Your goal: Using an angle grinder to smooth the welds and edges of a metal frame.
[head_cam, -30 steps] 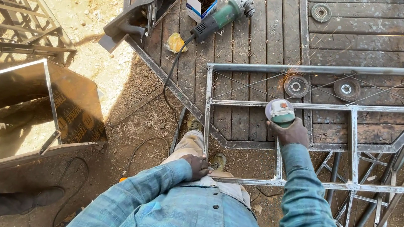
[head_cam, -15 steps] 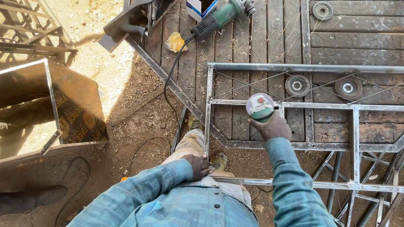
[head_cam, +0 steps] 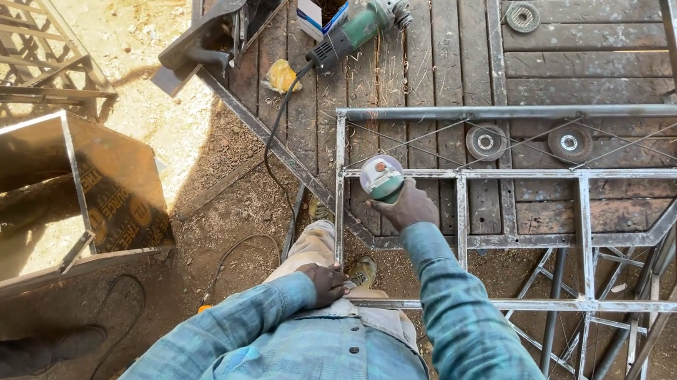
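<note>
The grinder (head_cam: 381, 178) sits in the right hand (head_cam: 409, 208), which is clenched round its body, with the disc against the frame (head_cam: 523, 111) near its left upright, where a cross bar meets it. The step in hand looks like grinding that joint smooth. The left hand (head_cam: 324, 281) is closed on the frame's near bar, steadying it. The next move, as I judge it, calls for a firm grip and a flat, even pass along the bar, with the cable (head_cam: 271, 154) kept off the disc.

Beyond the frame, two loose discs (head_cam: 486, 141) lie on the deck (head_cam: 454, 43). A second grinder (head_cam: 360, 29), green, lies farther up beside an open box (head_cam: 318, 2), white and blue. A yellow rag (head_cam: 282, 77) lies near it. At left stands a brown board (head_cam: 116, 192) with round printed marks.
</note>
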